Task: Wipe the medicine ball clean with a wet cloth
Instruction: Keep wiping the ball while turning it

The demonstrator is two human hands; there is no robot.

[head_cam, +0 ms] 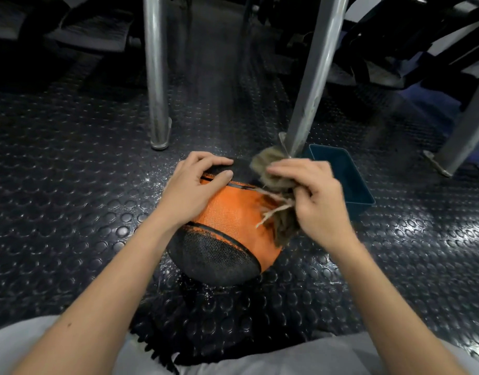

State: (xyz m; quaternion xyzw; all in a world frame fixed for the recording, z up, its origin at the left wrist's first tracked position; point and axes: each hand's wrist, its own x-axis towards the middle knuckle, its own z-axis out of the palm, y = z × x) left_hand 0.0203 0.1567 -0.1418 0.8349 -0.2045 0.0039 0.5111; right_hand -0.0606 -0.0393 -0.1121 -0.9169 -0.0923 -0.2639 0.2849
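Resting on the dark studded rubber floor (70,185), near the person's knees, the orange-and-black textured round medicine ball (233,215) is being held by the left grip (195,188), whose bent fingers are clasping its far top. The right grip (316,198) is bunching the frayed grey-brown cloth (271,163) against the ball's right side. A dark blue rectangular plastic tub (349,180) is sitting just right of the ball, beside a slanted metal leg (314,77).

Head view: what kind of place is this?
Probably a gym: studded rubber floor, steel frame legs standing on it, and an orange-and-black medicine ball that the left hand steadies while the right hand holds a cloth against it.
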